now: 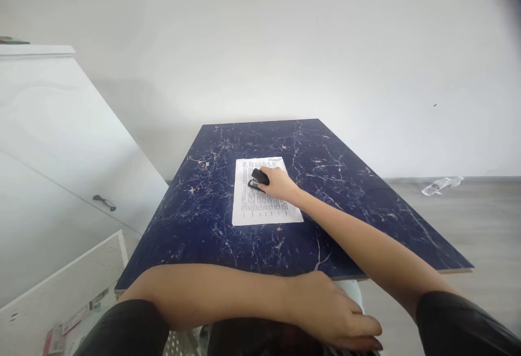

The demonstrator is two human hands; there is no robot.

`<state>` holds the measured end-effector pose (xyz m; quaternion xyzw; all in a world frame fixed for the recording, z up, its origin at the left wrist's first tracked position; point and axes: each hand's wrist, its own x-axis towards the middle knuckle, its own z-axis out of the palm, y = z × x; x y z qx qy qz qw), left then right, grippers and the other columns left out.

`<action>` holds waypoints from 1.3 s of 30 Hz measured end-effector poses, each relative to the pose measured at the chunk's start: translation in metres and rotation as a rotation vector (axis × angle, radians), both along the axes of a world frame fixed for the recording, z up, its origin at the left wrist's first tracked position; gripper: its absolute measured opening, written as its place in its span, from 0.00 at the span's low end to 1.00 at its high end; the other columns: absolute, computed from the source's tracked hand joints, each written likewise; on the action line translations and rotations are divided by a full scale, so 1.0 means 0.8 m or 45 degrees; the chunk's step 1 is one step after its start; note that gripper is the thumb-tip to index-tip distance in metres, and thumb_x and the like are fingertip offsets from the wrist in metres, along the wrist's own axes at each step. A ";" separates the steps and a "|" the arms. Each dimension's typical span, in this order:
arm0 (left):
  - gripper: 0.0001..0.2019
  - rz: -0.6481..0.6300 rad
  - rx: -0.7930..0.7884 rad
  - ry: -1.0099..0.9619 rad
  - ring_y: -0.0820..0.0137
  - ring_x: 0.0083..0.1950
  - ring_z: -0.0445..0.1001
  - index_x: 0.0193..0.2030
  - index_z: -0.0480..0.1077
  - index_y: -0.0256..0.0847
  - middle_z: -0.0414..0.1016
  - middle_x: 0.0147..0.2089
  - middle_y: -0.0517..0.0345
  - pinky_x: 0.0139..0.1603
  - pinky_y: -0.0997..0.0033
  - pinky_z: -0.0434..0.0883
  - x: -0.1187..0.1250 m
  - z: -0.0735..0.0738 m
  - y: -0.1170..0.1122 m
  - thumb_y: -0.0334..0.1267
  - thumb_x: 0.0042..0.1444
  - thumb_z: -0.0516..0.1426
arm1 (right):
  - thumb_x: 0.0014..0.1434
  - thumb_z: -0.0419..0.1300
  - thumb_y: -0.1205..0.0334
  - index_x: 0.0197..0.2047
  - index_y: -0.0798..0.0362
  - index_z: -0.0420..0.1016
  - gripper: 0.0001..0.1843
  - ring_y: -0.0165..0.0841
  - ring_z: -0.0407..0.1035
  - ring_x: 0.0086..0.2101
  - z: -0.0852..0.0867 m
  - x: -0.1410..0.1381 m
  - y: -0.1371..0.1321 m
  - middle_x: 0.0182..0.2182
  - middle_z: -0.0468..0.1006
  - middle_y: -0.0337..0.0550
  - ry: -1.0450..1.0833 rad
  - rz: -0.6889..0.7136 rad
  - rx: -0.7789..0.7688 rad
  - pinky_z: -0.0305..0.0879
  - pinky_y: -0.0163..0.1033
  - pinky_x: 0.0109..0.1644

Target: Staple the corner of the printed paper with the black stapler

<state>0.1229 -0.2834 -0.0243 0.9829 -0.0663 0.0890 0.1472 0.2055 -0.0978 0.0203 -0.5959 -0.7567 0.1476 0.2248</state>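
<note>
A printed sheet of paper (266,212) lies flat on the dark blue marble-patterned table (211,198). Over its upper middle, my right hand (280,183) is closed around a small black stapler (259,177), whose front end points left with a narrow gap between its arms. My left forearm rests along the table's near edge. Beyond it, my left hand (331,312) hangs loosely past that edge with fingers stretched to the right. Nothing shows in it, though its palm is hidden.
A small pale square (207,164) sits on the table left of the paper. At the left stands a white cabinet (61,122) with a dark handle (105,203). Below it is a white panel (69,285). Clear plastic packaging (442,185) lies on the floor at right.
</note>
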 end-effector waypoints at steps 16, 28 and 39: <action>0.49 1.175 0.120 0.149 0.39 0.79 0.47 0.76 0.53 0.28 0.48 0.79 0.30 0.75 0.33 0.50 -0.069 0.024 0.185 0.71 0.64 0.47 | 0.60 0.64 0.61 0.50 0.49 0.75 0.14 0.43 0.76 0.40 0.028 0.192 -0.025 0.40 0.83 0.46 -0.284 -0.022 0.008 0.65 0.43 0.39; 0.45 1.186 -0.095 0.266 0.45 0.82 0.35 0.81 0.43 0.36 0.35 0.82 0.44 0.79 0.34 0.42 -0.062 0.005 0.183 0.68 0.69 0.38 | 0.66 0.57 0.67 0.55 0.47 0.72 0.15 0.43 0.76 0.45 0.027 0.180 -0.030 0.49 0.81 0.47 -0.205 0.388 -0.193 0.70 0.48 0.46; 0.39 1.099 0.028 0.178 0.42 0.81 0.37 0.80 0.44 0.40 0.38 0.82 0.44 0.76 0.26 0.43 -0.058 0.002 0.181 0.63 0.72 0.40 | 0.70 0.59 0.50 0.56 0.48 0.73 0.16 0.43 0.75 0.46 0.025 0.171 -0.030 0.49 0.81 0.48 0.004 0.388 -0.063 0.71 0.49 0.50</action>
